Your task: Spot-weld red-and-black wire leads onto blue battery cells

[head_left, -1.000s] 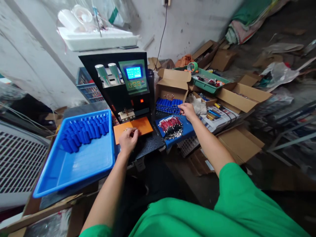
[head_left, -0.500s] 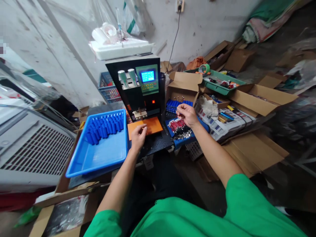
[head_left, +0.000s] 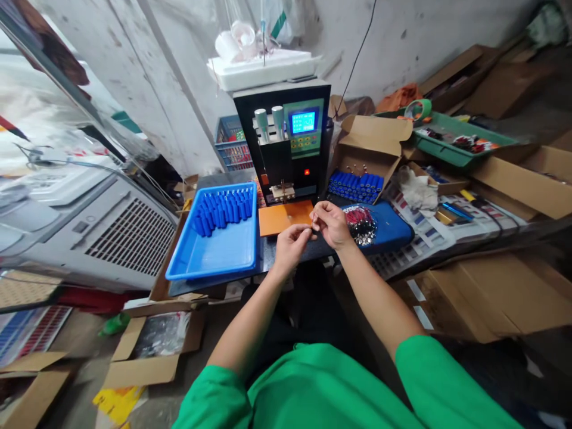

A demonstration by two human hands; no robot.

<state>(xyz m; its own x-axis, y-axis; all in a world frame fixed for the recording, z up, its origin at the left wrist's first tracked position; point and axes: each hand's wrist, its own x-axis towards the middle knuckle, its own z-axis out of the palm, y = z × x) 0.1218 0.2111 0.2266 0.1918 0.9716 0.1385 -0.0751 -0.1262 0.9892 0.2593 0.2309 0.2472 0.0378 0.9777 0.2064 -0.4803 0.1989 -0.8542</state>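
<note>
My left hand (head_left: 292, 245) and my right hand (head_left: 330, 224) meet at the front right edge of an orange plate (head_left: 281, 219). Both are closed, with fingertips pinched on something small and dark that I cannot make out. Behind the plate stands a black machine (head_left: 263, 161) with a lit blue screen (head_left: 303, 121). Just right of my right hand, a pile of red and black wires with metal ends (head_left: 363, 225) lies on a blue pad (head_left: 393, 229). Blue cylinders (head_left: 223, 210) stand in a blue tray (head_left: 211, 256) on the left.
An open cardboard box (head_left: 375, 134) behind the pad holds more blue cylinders (head_left: 356, 186). Farther right are a green tray (head_left: 465, 156) and cardboard boxes. A white foam tray (head_left: 268, 70) rests on the machine. A grey slatted unit (head_left: 125, 232) stands at the left.
My right hand has moved left from above the wire pile, and my left hand has come off the plate's front to meet it. The view has shifted, so the bench appears farther right.
</note>
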